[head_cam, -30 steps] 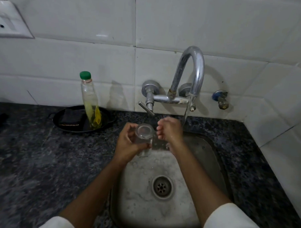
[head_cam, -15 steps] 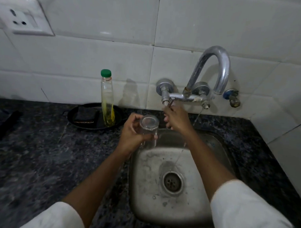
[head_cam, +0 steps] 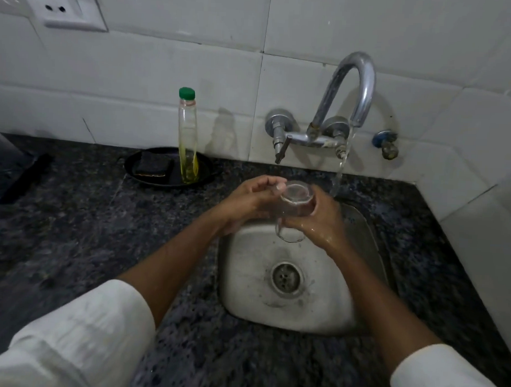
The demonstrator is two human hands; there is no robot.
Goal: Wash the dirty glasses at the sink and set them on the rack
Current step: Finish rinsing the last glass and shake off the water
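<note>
A clear drinking glass (head_cam: 295, 207) is held over the back edge of the small steel sink (head_cam: 247, 268). My left hand (head_cam: 248, 203) grips it from the left, fingers over its upper end. My right hand (head_cam: 323, 219), wet, wraps it from the right. The chrome tap (head_cam: 353, 89) on the tiled wall runs a stream of water (head_cam: 340, 170) that falls just right of the glass. No rack is in view.
A green-capped bottle of yellow liquid (head_cam: 187, 139) stands in a black dish (head_cam: 144, 178) with a dark scrub pad (head_cam: 152, 166), left of the tap. Dark granite counter (head_cam: 73, 230) surrounds the sink. A black object (head_cam: 26, 176) lies at far left. A side valve (head_cam: 386, 144) sticks out right.
My right hand left the tap handle and came down onto the glass. Water now flows more strongly from the spout. The view has shifted left.
</note>
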